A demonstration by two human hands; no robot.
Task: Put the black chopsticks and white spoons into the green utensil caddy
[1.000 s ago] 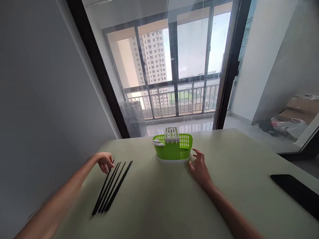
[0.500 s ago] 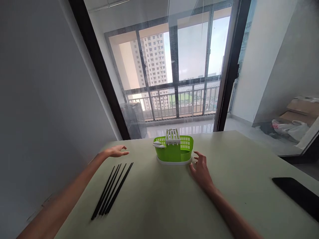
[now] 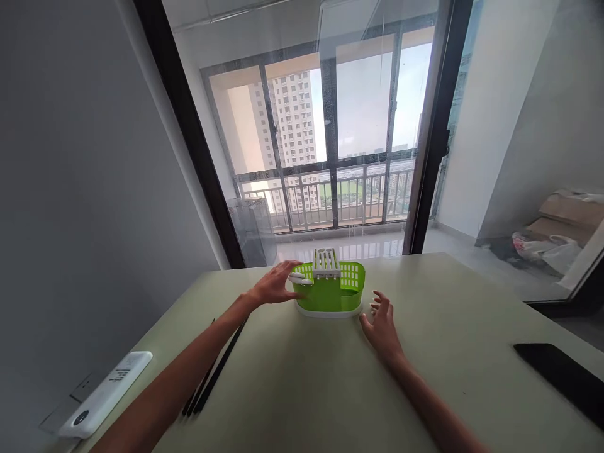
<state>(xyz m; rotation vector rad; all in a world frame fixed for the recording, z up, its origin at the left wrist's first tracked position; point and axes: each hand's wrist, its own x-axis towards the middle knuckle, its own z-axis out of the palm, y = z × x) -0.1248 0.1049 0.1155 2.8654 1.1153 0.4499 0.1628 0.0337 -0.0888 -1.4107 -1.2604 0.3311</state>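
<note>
A green plastic utensil caddy (image 3: 325,296) with a white base and a white slotted top piece stands upright on the pale table (image 3: 302,377). On its left rim sits a white piece (image 3: 300,278), perhaps spoon heads. My left hand (image 3: 276,284) is at the caddy's left end, thumb and fingers spread around that corner; whether it touches is hard to tell. To the right of the caddy, my right hand (image 3: 381,321) rests by the base with its fingers apart and curved, holding nothing. Black chopsticks (image 3: 221,365) lie on the left, partly hidden under my left forearm.
At the left edge by the wall lies a white power strip (image 3: 113,387). A black flat object (image 3: 561,377) lies at the right edge of the table. Behind the table is a glass door with a dark frame (image 3: 419,189). Cardboard boxes (image 3: 573,211) and bags stand on the floor at right.
My left hand has moved right, from above the chopsticks to the caddy's left end. The forearm now covers several chopsticks and the power strip has come into view. My right hand stays almost still.
</note>
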